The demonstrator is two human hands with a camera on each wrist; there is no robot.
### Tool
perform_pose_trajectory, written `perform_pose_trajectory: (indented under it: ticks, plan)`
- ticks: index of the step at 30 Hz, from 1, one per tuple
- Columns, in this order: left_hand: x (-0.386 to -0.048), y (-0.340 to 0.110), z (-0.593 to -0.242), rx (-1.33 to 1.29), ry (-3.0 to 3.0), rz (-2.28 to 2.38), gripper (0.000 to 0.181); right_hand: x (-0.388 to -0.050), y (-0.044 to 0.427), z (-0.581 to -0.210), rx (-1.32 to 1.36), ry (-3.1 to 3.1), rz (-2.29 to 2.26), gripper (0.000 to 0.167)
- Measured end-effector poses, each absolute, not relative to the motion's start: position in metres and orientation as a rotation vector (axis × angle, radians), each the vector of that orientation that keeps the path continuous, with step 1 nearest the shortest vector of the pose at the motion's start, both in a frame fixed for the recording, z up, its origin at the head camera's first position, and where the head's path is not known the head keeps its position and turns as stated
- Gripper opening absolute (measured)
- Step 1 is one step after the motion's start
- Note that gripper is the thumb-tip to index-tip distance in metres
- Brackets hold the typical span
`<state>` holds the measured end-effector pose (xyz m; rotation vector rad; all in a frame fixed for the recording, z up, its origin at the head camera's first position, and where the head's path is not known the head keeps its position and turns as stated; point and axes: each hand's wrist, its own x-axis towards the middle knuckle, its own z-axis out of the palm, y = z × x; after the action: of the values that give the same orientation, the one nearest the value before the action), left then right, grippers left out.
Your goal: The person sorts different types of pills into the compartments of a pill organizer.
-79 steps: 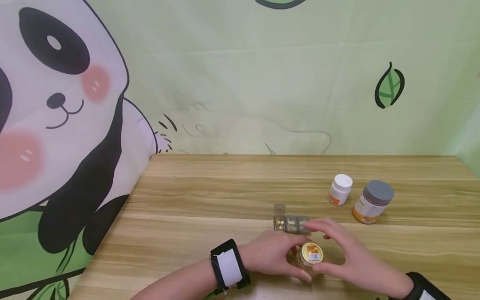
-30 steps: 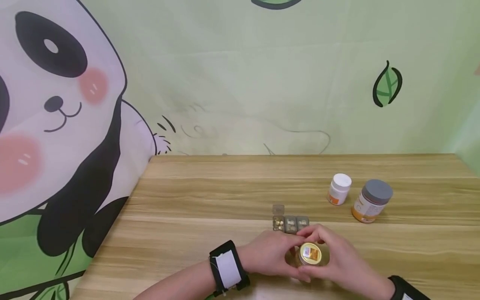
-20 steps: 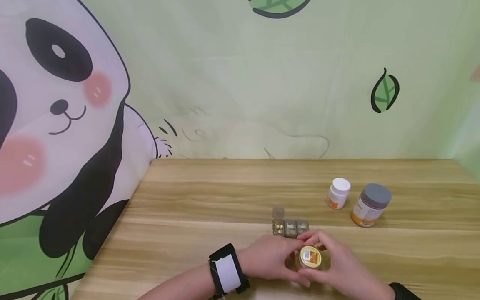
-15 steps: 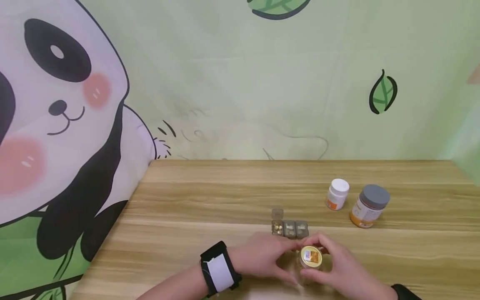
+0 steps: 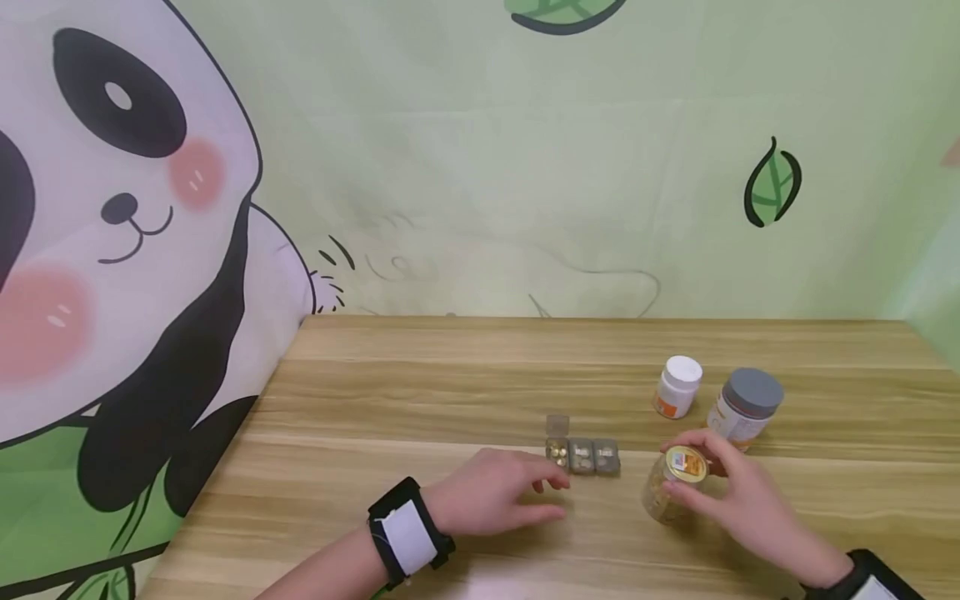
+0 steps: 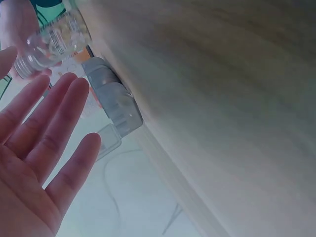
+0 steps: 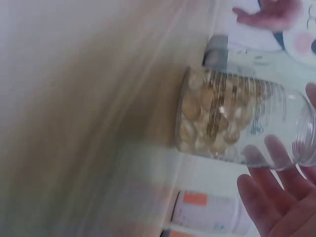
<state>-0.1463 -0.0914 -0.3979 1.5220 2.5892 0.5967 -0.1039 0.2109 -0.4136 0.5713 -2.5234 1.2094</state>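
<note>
My right hand (image 5: 750, 504) grips a clear jar (image 5: 660, 497) by its gold lid (image 5: 686, 464). The jar leans slightly; in the right wrist view, round amber softgels (image 7: 210, 111) lie in its lower part. Whether its base touches the table I cannot tell. My left hand (image 5: 495, 492) holds nothing, its fingers loosely extended just in front of a small grey pill organizer (image 5: 582, 456). At the organizer's left end one lid (image 5: 557, 425) is flipped back, and golden softgels show in that compartment. Its other two compartments have their lids down.
Behind my right hand stand a white bottle (image 5: 679, 387) with an orange label and a larger jar (image 5: 746, 404) with a grey cap. The wooden table (image 5: 420, 375) ends at a green cloth backdrop (image 5: 450, 167) with a panda print.
My left hand has let go of the jar and moved left. My right hand has carried the jar right and a little away from me. The pill organizer stays in place.
</note>
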Motion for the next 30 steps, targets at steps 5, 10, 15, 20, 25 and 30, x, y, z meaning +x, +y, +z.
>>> perform_pose_trajectory:
  ticks: [5,10,15,20,25,30]
  plan:
    - [-0.148,-0.092,-0.401,1.489,2.609,0.595,0.028,-0.118,0.218,-0.416,0.478,-2.525,1.203,0.043]
    - [-0.148,-0.092,-0.402,1.486,2.617,0.609,0.027,-0.128,0.22,-0.413,0.384,-2.578,1.206,0.042]
    - [-0.149,-0.093,-0.403,1.496,2.619,0.615,0.027,-0.132,0.219,-0.411,0.348,-2.599,1.207,0.043]
    - [-0.15,-0.095,-0.402,1.484,2.619,0.598,0.027,-0.132,0.217,-0.407,0.356,-2.612,1.174,0.044]
    - [-0.153,-0.097,-0.399,1.465,2.626,0.588,0.027,-0.131,0.215,-0.403,0.399,-2.616,1.089,0.05]
    - [-0.159,-0.106,-0.396,1.406,2.672,0.536,0.027,-0.123,0.206,-0.388,0.576,-2.514,0.904,0.059]
